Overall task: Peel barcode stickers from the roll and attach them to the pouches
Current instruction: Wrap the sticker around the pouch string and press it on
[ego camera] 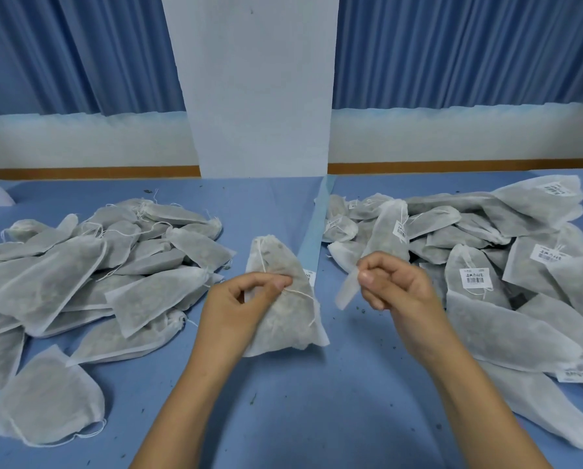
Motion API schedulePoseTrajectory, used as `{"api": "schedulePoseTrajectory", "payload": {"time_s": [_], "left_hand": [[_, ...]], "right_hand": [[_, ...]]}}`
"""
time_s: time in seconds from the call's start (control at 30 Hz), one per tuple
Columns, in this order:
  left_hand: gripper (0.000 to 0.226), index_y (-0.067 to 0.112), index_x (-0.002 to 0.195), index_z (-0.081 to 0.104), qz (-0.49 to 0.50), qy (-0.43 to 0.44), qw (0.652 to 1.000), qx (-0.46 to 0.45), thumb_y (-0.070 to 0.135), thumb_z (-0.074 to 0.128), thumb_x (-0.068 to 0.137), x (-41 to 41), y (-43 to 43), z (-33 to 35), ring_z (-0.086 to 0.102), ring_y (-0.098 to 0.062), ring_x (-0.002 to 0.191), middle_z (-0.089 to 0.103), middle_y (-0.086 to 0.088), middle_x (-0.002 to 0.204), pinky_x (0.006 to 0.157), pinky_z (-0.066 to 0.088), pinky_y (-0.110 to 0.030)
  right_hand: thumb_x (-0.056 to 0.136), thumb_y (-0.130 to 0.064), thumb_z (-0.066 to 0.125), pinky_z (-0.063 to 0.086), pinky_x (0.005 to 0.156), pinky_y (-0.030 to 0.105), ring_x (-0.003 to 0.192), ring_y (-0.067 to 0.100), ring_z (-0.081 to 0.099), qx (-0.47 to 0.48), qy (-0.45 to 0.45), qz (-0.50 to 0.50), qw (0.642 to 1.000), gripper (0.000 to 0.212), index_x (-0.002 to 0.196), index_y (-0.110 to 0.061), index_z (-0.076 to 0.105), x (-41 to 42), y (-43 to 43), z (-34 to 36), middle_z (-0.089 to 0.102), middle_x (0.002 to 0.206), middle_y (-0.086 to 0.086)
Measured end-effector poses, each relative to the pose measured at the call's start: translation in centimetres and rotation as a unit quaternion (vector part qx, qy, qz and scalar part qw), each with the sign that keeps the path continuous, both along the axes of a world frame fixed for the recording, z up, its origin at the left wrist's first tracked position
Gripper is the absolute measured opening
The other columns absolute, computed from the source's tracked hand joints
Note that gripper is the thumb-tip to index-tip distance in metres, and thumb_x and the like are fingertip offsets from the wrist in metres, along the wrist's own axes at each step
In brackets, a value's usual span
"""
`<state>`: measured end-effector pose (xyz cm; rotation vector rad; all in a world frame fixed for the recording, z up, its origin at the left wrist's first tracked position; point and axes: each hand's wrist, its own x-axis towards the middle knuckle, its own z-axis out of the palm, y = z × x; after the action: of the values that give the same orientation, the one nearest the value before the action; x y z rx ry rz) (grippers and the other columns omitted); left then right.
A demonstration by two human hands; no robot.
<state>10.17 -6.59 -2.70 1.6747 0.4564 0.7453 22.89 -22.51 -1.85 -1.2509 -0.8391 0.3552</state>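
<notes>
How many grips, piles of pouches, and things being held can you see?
Grips: 2, left grip and right grip
Pouch piles: 2, left pile and right pile
Held pouch: 1
Held strip: 1
Total: 6

Soft even light, wide-angle edge warping

Blue pleated curtains, left [73, 52] and right [469, 49]. White pillar [259, 89] between them, centre. White wall band [80, 140] below the curtains. Orange-brown strip [90, 171] along its base. Blue table [283, 418] in front. Even, soft light.
</notes>
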Motion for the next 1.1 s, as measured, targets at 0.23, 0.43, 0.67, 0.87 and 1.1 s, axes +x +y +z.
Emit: {"api": "schedulePoseTrajectory", "payload": {"time_s": [0.23,0.43,0.67,0.87,1.1], "left_hand": [[0.024,0.029,0.089,0.077,-0.048,0.030,0.998,0.035,0.007,0.076,0.079,0.1,-0.4,-0.3,0.066,-0.008,0.090,0.073,0.019,0.096,0.080,0.049,-0.018],[0.038,0.031,0.100,0.074,-0.090,0.043,0.993,0.058,0.001,0.075,0.076,0.2,-0.9,-0.2,0.067,-0.009,0.096,0.074,0.010,0.097,0.089,0.053,-0.036],[0.049,0.034,0.101,0.073,-0.146,0.023,0.988,0.051,-0.003,0.080,0.069,0.3,-0.7,-0.5,0.067,-0.007,0.091,0.073,0.007,0.096,0.079,0.053,-0.020],[0.060,0.030,0.117,0.066,-0.189,0.006,0.981,0.031,0.005,0.084,0.066,0.4,-0.3,-1.0,0.065,-0.013,0.106,0.069,0.007,0.114,0.087,0.051,-0.021],[0.032,0.021,0.108,0.070,-0.132,-0.024,0.990,0.029,-0.002,0.065,0.087,0.6,-0.6,-1.0,0.069,-0.004,0.071,0.074,0.010,0.094,0.063,0.051,-0.014]], "right_hand": [[0.080,-0.011,0.053,0.030,0.050,0.016,0.052,0.007,0.039,0.072,0.010,0.040,0.997,0.018,0.075,-0.025,0.063,-0.7,0.3,-0.5,0.060,0.063,-0.005],[0.078,-0.025,0.059,0.039,0.059,0.011,0.065,0.000,0.051,0.015,-0.083,0.053,0.995,0.005,0.078,-0.021,0.063,-2.4,1.5,-1.0,0.062,0.072,-0.015],[0.078,-0.015,0.069,0.031,0.053,0.010,0.052,0.003,0.036,-0.064,-0.176,-0.080,0.979,0.013,0.071,-0.024,0.063,-2.8,2.3,-1.7,0.052,0.056,-0.016],[0.075,-0.007,0.069,0.036,0.059,0.011,0.058,0.005,0.045,-0.082,-0.254,-0.133,0.954,0.011,0.076,-0.017,0.065,-2.7,2.5,-1.7,0.053,0.064,-0.016],[0.075,-0.012,0.077,0.048,0.062,0.021,0.056,0.017,0.054,-0.101,-0.203,-0.122,0.966,0.043,0.099,-0.034,0.050,-2.6,2.6,-1.9,0.055,0.063,-0.002]]}}
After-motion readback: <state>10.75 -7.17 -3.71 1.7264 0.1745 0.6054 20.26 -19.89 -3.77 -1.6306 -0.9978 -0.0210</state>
